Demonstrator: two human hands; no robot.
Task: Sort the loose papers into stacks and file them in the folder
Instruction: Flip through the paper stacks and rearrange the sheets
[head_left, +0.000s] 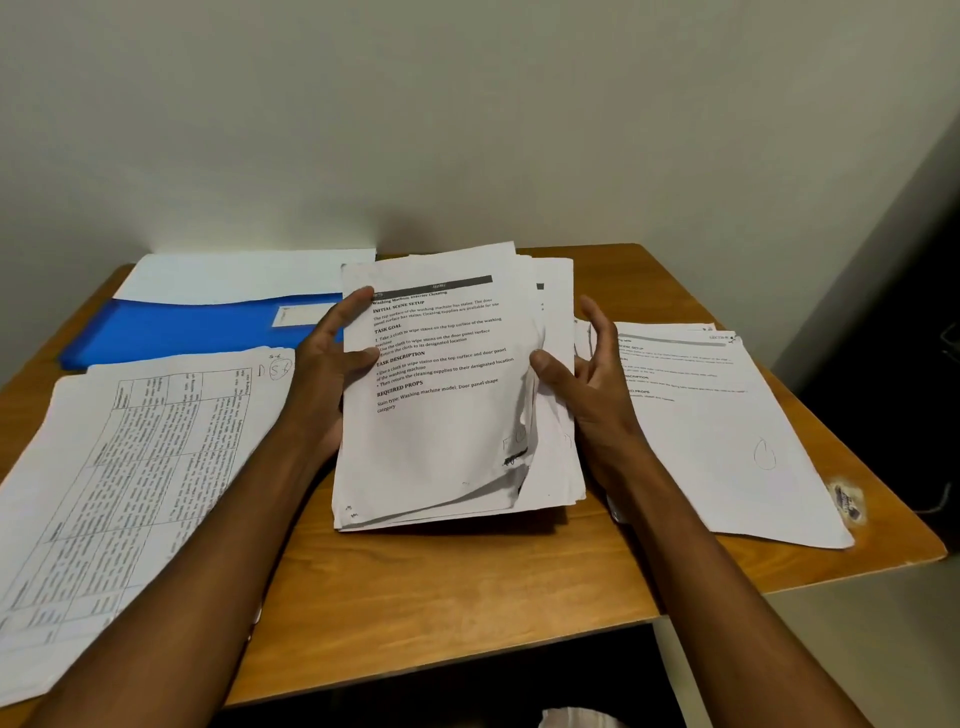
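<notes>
White papers (447, 395) sit in my hands, held up over the middle of the counter (457, 587). My left hand (332, 358) grips one side, my right hand (582, 374) pinches the top sheet. I think I'm still sorting; next it goes to a side stack, then the blue folder (182, 327) at the back left corner

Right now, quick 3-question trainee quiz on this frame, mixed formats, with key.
1. True or false: the blue folder lies at the table's far left.
2. Which hand grips the middle paper bundle at its left edge?
A. left hand
B. right hand
3. Fill in: the sheets with printed tables lie to the bundle's ____.

Key: 1 true; 2 A; 3 left
</notes>
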